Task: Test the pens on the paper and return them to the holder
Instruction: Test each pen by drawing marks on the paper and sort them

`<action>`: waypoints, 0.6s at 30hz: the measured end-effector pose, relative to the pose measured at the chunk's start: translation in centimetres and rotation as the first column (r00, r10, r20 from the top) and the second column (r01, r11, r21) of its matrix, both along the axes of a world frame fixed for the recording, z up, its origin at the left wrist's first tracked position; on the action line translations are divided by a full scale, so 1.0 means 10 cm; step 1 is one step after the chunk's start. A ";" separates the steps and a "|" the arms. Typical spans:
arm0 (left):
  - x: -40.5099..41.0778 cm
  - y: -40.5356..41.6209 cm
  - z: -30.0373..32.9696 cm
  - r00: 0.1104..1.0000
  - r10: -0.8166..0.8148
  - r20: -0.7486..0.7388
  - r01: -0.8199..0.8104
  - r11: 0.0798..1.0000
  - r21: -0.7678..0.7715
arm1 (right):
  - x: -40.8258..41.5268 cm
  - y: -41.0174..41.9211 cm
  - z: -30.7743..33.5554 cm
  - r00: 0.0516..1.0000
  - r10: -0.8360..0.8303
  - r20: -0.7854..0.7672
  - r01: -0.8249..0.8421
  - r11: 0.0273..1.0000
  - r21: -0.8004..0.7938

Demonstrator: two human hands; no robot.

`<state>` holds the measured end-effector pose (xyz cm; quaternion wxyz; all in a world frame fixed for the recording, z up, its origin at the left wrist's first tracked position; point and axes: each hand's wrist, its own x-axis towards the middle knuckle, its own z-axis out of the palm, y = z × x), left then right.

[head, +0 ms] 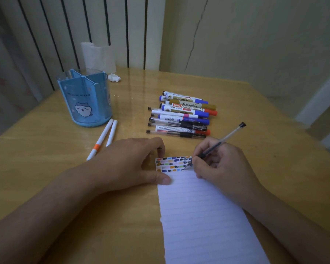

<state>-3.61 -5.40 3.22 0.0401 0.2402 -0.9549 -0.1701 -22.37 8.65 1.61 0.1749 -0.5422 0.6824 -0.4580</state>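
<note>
Pens are the task's things here: two white pens (107,137) lie side by side at 5 o'clock of the blue holder (85,100), which stands upright, and a row of markers and gel pens (181,116) lies at 3 o'clock of it. The left hand (130,161) presses the lined paper (202,216), fingers loosely curled. The right hand (221,164) pinches a clear black-ink pen (220,142), tip on the paper's colour swatches.

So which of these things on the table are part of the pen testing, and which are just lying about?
Part of the job:
gel pen in the right hand
lined paper, steadied by the left hand
pile of pens
two white pens
blue holder

Lying about:
paper roll
crumpled tissue
</note>
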 end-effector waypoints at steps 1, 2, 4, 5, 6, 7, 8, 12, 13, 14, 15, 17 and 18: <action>0.00 0.00 0.00 1.000 0.000 -0.001 0.000 1.000 0.002 | 0.00 0.00 0.00 1.000 0.005 0.009 -0.005 1.000 -0.001; 0.00 0.00 0.00 1.000 0.000 0.000 0.000 1.000 0.001 | 0.01 0.00 0.00 1.000 0.013 0.013 -0.013 1.000 -0.001; 0.00 0.00 0.00 1.000 0.001 0.004 -0.001 1.000 0.000 | 0.01 0.00 0.00 1.000 0.015 -0.004 -0.015 1.000 0.003; 0.00 0.00 0.00 1.000 0.000 0.005 0.000 1.000 0.000 | 0.01 0.00 0.00 1.000 0.006 -0.011 -0.006 1.000 0.005; 0.00 0.00 0.00 1.000 -0.001 0.005 0.001 1.000 -0.001 | 0.01 0.00 0.01 1.000 -0.005 -0.014 0.005 1.000 0.005; 0.00 0.00 0.00 1.000 -0.002 0.004 0.002 1.000 -0.003 | 0.00 0.00 0.01 1.000 -0.012 -0.011 0.012 1.000 0.004; 0.00 0.00 0.00 1.000 -0.003 0.001 0.003 1.000 -0.004 | 0.01 0.01 0.01 1.000 -0.012 -0.003 0.012 1.000 0.003; 0.00 0.00 0.00 1.000 -0.003 -0.002 0.003 1.000 -0.001 | 0.01 0.00 0.01 1.000 0.013 -0.009 -0.013 1.000 0.007; 0.00 0.00 0.00 1.000 -0.004 -0.001 0.004 1.000 0.002 | 0.01 0.00 0.00 1.000 0.005 -0.011 -0.005 1.000 0.004; 0.00 0.00 0.00 1.000 -0.003 -0.001 0.003 1.000 0.004 | 0.00 0.00 0.00 1.000 -0.003 -0.007 0.003 1.000 -0.002; 0.00 0.00 0.00 1.000 -0.003 -0.003 0.003 1.000 0.002 | 0.00 0.00 0.00 1.000 -0.007 0.001 0.007 1.000 -0.005; 0.00 0.00 0.00 1.000 -0.002 -0.005 0.002 1.000 -0.005 | 0.00 0.01 0.00 1.000 0.004 0.009 -0.004 1.000 -0.006; 0.00 0.00 0.00 1.000 0.000 -0.006 0.000 1.000 -0.005 | 0.01 0.00 0.00 1.000 0.011 0.005 -0.011 1.000 -0.005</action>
